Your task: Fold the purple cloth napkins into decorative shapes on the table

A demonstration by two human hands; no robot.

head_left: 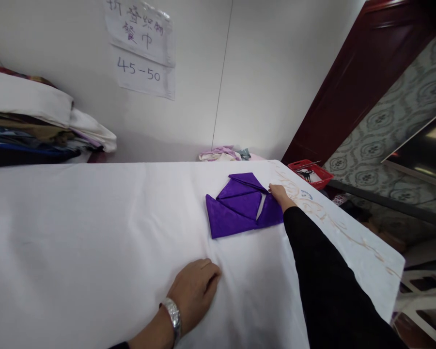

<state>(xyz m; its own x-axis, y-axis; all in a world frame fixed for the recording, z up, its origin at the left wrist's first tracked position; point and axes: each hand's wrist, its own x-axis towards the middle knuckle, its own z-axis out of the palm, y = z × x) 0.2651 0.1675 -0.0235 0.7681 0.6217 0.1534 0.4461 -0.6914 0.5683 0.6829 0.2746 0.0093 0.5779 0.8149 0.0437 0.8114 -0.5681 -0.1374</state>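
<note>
A purple cloth napkin [236, 211], folded into several triangles, lies on the white tablecloth [94, 218] right of the middle. My right hand [280, 195], in a black sleeve, reaches out and rests its fingertips on the napkin's right edge near the upper corner. My left hand [194, 291], with a silver watch on the wrist, lies flat on the tablecloth near me, fingers loosely together, holding nothing.
Folded fabrics are stacked [32, 126] at the back left against the wall. A paper sign [141, 48] hangs on the wall. A small heap of cloth [221, 154] lies behind the table. A red basket [310, 173] sits past the table's right edge, near a dark wooden door frame [352, 82].
</note>
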